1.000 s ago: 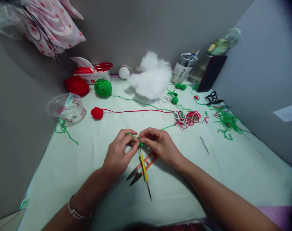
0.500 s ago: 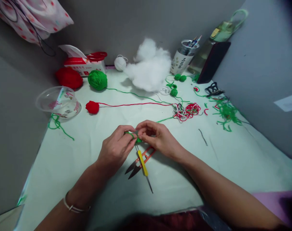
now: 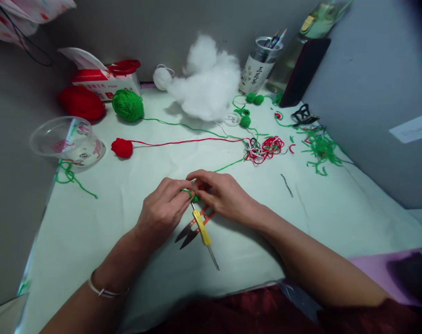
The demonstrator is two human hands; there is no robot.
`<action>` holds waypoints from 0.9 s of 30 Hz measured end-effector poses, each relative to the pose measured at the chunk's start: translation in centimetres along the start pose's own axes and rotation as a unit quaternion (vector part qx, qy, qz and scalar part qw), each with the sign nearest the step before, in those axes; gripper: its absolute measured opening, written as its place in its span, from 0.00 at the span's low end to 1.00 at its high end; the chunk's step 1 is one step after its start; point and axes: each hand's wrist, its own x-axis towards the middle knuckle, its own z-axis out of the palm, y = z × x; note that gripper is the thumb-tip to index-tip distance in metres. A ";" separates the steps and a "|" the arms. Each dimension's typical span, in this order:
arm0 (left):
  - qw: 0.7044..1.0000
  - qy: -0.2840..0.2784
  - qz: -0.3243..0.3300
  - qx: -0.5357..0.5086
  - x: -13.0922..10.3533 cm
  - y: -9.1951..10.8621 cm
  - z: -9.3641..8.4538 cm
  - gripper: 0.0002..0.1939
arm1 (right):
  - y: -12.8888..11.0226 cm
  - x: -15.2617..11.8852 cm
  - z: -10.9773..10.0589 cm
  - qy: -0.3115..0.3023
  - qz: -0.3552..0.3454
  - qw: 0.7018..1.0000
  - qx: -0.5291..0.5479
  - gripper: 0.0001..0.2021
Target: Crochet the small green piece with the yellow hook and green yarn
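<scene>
Green yarn piece [image 3: 196,198], frame centre: likely light, soft; best gripped at edge. Left hand [image 3: 162,207] and right hand [image 3: 228,195] fingers pinch it.

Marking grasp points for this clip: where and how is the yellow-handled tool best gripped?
Probably mid-way on its yellow handle, pinched from the right by the right hand: it is thicker than the slim metal shafts at both ends. The far shaft reaches the green yarn piece, and the snips' dark blades lie leftward.
</scene>
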 end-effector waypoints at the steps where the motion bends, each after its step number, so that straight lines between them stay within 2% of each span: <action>1: 1.000 -0.005 -0.003 -0.002 0.0 0.0 0.0 0.09 | 0.0 0.0 0.0 -0.002 -0.013 0.999 -0.032 0.15; 6: 1.000 -0.003 -0.004 -0.012 0.0 0.1 0.0 0.10 | 0.1 -0.2 0.0 -0.014 -0.084 0.991 -0.103 0.19; 9: 1.000 0.005 -0.004 -0.010 0.0 0.1 0.1 0.10 | -0.3 -0.4 -0.3 -0.029 -0.095 0.990 -0.096 0.19; 12: 1.000 0.007 -0.012 -0.001 0.0 0.1 0.2 0.09 | -0.9 -0.5 -0.6 -0.024 -0.085 0.995 -0.042 0.19; 15: 0.999 0.009 -0.048 0.001 0.1 0.2 0.4 0.07 | -1.1 -0.5 -0.4 -0.005 -0.033 0.998 0.060 0.21; 18: 0.988 0.001 -0.140 -0.060 0.1 0.4 0.5 0.06 | -0.9 -0.3 0.1 0.012 -0.014 0.996 0.090 0.21; 20: 0.963 -0.022 -0.233 -0.138 0.2 0.4 0.4 0.05 | -0.6 -0.3 0.4 0.032 -0.044 0.997 0.058 0.22; 23: 0.898 -0.061 -0.351 -0.258 0.5 0.2 0.1 0.06 | -0.3 -0.3 0.6 0.063 -0.103 0.993 -0.014 0.19; 27: 0.831 -0.073 -0.404 -0.376 0.6 -0.4 -0.4 0.08 | -0.2 -0.4 0.6 0.107 -0.118 0.982 -0.103 0.08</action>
